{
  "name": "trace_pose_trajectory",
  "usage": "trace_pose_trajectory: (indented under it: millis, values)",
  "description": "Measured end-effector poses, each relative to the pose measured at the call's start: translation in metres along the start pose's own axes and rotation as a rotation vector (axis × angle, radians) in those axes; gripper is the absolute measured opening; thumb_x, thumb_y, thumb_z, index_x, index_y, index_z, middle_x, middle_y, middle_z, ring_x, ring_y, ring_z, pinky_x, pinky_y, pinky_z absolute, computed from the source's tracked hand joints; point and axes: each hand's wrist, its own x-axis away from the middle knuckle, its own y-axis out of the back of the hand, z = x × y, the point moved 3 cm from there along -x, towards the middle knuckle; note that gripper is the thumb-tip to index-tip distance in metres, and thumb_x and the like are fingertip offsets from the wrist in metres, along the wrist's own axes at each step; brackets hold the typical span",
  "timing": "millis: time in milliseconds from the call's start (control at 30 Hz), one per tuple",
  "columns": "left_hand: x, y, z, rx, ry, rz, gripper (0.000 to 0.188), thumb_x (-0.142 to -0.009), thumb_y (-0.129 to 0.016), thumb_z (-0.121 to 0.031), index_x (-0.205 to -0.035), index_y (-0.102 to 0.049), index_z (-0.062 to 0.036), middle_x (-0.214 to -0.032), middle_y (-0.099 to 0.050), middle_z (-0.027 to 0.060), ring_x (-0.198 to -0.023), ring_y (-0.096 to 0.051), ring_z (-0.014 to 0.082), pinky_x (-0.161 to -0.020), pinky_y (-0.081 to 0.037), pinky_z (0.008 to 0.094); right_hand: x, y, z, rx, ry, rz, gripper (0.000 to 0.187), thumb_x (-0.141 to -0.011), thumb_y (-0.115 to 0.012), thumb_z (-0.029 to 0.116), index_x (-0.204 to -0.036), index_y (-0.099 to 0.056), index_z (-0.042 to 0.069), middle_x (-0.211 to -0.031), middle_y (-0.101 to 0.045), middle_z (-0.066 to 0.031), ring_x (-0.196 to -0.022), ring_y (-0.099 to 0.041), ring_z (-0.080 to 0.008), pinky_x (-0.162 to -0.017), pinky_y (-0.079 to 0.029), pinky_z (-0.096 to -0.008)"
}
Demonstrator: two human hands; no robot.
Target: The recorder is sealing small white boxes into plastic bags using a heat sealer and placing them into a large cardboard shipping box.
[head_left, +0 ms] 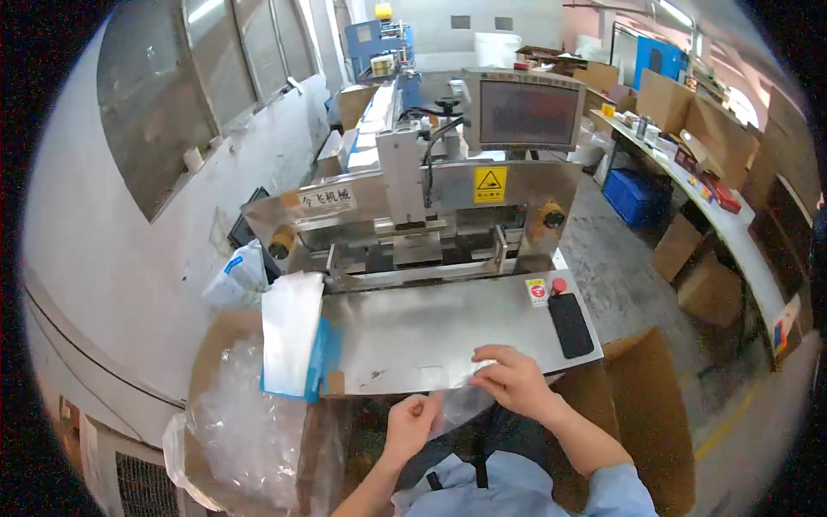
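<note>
A clear plastic bag [463, 408] is stretched between my hands, just off the front edge of the machine's metal table [405, 332]. My left hand [410, 426] pinches its left side with curled fingers. Higher and to the right, my right hand [517, 381] grips the bag's upper right part between thumb and fingers. Left of my hands, a stack of white sheets [291, 327] lies in a blue tray [323, 358] at the table's left end. A black phone [570, 326] rests at the table's right end, beside a red push button [559, 285].
A carton full of clear plastic bags [245, 422] stands at my lower left. An open cardboard box [650, 405] is at my lower right. Ahead are the steel machine frame [345, 200] and a screen [529, 112]. A long workbench [702, 198] runs along the right, with a blue crate [636, 196] beneath.
</note>
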Motion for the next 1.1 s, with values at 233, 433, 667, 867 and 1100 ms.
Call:
trace_pose_trajectory:
  millis: [233, 433, 667, 867, 1100]
  values:
    - [0.000, -0.017, -0.083, -0.694, -0.981, 0.017, 0.036, -0.084, -0.073, -0.018, -0.118, -0.065, -0.0096, -0.113, -0.069, 0.0101, -0.085, -0.067, 0.0321, -0.070, -0.056, 0.0382, 0.025, -0.010, -0.006, 0.119, 0.142, 0.207, 0.018, -0.080, -0.076, 0.018, -0.085, -0.063, 0.006, -0.089, -0.064, -0.0087, -0.086, -0.063, -0.0306, -0.081, -0.052, -0.0410]
    - [-0.045, -0.010, -0.045, -1.066, -0.728, 0.563, 0.026, -0.094, -0.061, -0.031, -0.111, -0.064, -0.0112, -0.094, -0.070, 0.0141, -0.089, -0.067, 0.0361, -0.076, -0.053, 0.0477, 0.038, -0.011, -0.032, 0.094, 0.063, 0.335, 0.016, -0.083, -0.072, 0.023, -0.083, -0.065, 0.007, -0.074, -0.062, -0.0118, -0.077, -0.062, -0.0327, -0.073, -0.050, -0.0442]
    - [-0.019, 0.017, -0.082, -0.894, -0.327, 0.757, 0.022, -0.099, -0.052, -0.027, -0.100, -0.057, -0.0056, -0.082, -0.065, 0.0239, -0.080, -0.063, 0.0459, -0.069, -0.050, 0.0548, 0.035, 0.029, -0.023, -0.571, -0.113, 0.539, 0.009, -0.086, -0.073, 0.013, -0.084, -0.071, 0.005, -0.084, -0.069, -0.0056, -0.089, -0.065, -0.0276, -0.093, -0.050, -0.0430]
    - [-0.112, 0.035, -0.081, -0.885, -0.418, 0.587, 0.023, -0.098, -0.053, -0.027, -0.100, -0.059, -0.0053, -0.092, -0.067, 0.0225, -0.088, -0.064, 0.0429, -0.077, -0.051, 0.0498, -0.010, 0.001, -0.103, -0.265, -0.201, 0.348, 0.015, -0.087, -0.072, 0.020, -0.088, -0.072, 0.006, -0.093, -0.070, -0.0090, -0.099, -0.063, -0.0286, -0.093, -0.048, -0.0408]
    - [-0.299, 0.085, -0.032, -0.589, -0.128, 0.521, 0.030, -0.091, -0.069, -0.038, -0.094, -0.069, -0.0080, -0.087, -0.066, -0.0024, -0.080, -0.060, 0.0094, -0.072, -0.050, 0.0275, -0.086, -0.085, -0.211, -0.373, -0.524, 0.296, 0.022, -0.090, -0.067, 0.024, -0.093, -0.072, 0.003, -0.089, -0.072, -0.0130, -0.080, -0.067, -0.0266, -0.077, -0.052, -0.0382]
